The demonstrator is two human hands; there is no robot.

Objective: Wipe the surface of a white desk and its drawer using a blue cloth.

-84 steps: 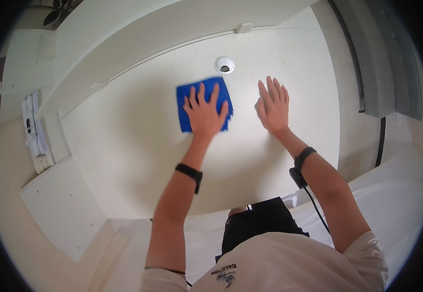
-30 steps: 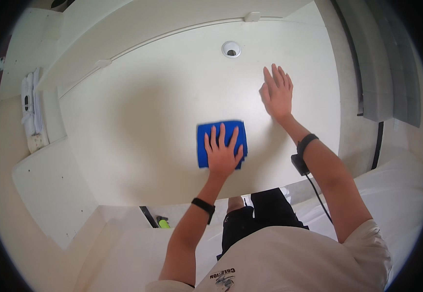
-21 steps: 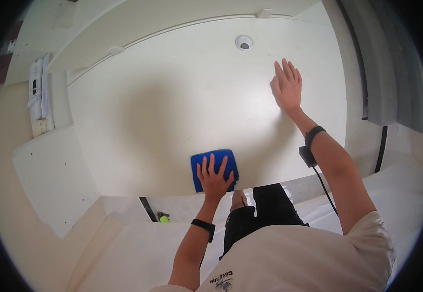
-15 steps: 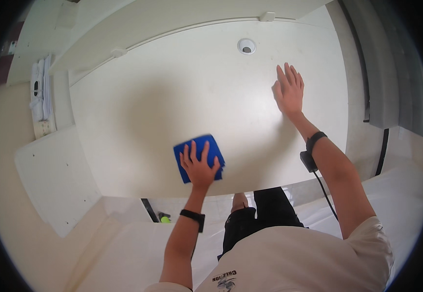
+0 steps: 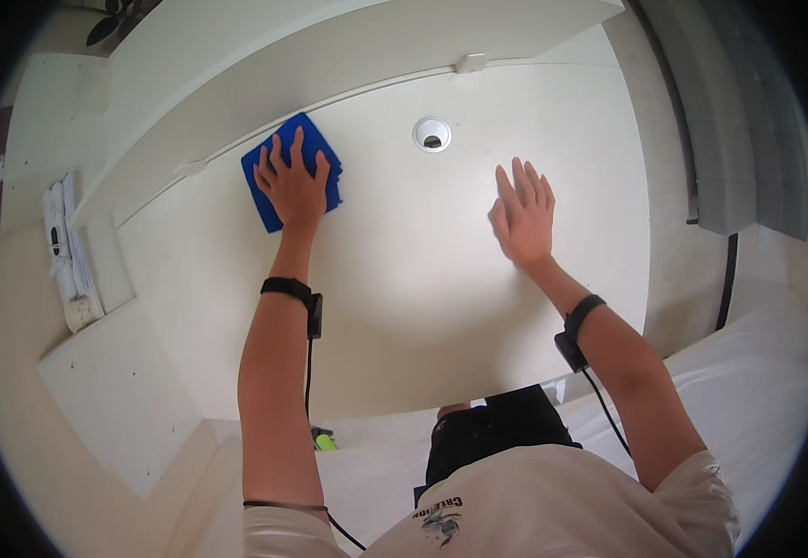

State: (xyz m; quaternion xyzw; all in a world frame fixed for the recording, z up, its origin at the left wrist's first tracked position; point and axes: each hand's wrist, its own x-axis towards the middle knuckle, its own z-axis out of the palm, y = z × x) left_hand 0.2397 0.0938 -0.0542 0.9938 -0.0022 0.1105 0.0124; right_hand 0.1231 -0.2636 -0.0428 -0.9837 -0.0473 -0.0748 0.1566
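Left hand (image 5: 294,184), fingers spread, presses flat on blue cloth (image 5: 278,186) at far left of white desk (image 5: 404,298). Right hand (image 5: 523,216) open, palm down, on bare desktop below round cable grommet (image 5: 432,134).

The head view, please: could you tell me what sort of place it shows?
Probably a home study or bedroom: a white desk with a cable grommet, a power strip at its side, and bedding-like white fabric.
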